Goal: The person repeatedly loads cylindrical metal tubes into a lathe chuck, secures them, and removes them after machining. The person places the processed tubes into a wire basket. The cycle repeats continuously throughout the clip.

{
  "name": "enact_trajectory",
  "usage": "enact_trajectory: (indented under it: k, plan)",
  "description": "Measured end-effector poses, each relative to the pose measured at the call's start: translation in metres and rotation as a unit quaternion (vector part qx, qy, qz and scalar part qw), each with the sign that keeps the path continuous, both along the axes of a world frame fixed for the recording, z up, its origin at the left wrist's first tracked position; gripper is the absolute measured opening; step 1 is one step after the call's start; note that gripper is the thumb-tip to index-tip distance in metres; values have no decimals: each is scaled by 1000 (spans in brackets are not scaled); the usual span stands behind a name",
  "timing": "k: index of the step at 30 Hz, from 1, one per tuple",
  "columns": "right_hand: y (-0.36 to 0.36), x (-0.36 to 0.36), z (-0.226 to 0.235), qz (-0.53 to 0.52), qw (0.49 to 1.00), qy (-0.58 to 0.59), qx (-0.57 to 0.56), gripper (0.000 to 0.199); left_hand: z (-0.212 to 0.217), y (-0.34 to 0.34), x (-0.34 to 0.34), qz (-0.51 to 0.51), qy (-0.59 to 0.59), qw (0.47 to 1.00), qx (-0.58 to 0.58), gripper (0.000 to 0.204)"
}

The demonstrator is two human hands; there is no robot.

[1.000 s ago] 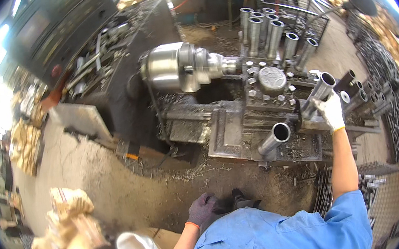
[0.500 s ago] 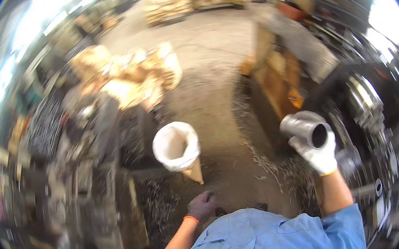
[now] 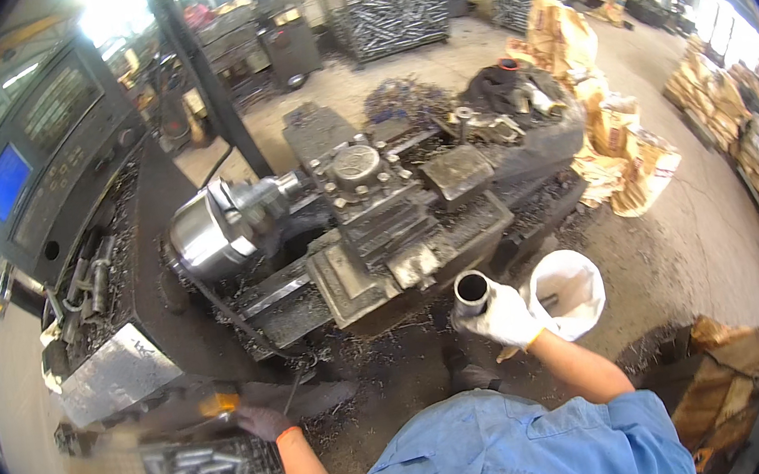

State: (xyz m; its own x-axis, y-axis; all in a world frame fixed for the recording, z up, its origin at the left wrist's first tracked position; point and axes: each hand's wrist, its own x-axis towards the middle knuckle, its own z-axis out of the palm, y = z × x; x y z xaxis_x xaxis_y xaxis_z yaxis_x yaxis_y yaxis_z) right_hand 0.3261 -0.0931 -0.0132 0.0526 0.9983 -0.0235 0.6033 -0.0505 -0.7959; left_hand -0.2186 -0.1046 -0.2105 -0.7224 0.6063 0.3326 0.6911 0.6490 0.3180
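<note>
Beside the white round-mouthed container (image 3: 585, 286), the white-gloved right hand (image 3: 507, 318) grips a grey metal tube (image 3: 469, 305), which insufficient grip could drop (dark-gloved left hand (image 3: 262, 423): hold indiscernible).

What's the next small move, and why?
Probably raise the tube with the right hand toward the chuck. The tube is already gripped, open end up, but held in front of the machine, well short of the chuck. The left hand is down by the orange piece; whether it touches that is unclear.
</note>
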Motion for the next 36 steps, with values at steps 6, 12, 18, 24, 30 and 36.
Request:
enact_trajectory:
  k: [6, 12, 18, 24, 30, 36]
  plan:
    - [138, -21, 13, 108, 992, 28, 61, 64, 52, -43, -16, 73, -168, 939, 291, 56]
    - [190, 3, 37, 242, 966, -85, -31, 61, 72, -28, -24, 175, -289, 877, 342, 44]
    - [303, 59, 125, 383, 917, -20, 105, 40, 79, -6, 10, 202, -445, 767, 415, 41]
    - [456, -78, 140, 393, 916, -59, 51, 47, 184, 151, 104, -193, -277, 883, 327, 47]
    - [497, -187, 80, 462, 839, -165, -235, 33, 304, 284, 87, -306, -139, 940, 66, 96]
    - [585, -93, 105, 435, 849, -234, -188, 24, 292, 309, 61, -323, 184, 921, -119, 121]
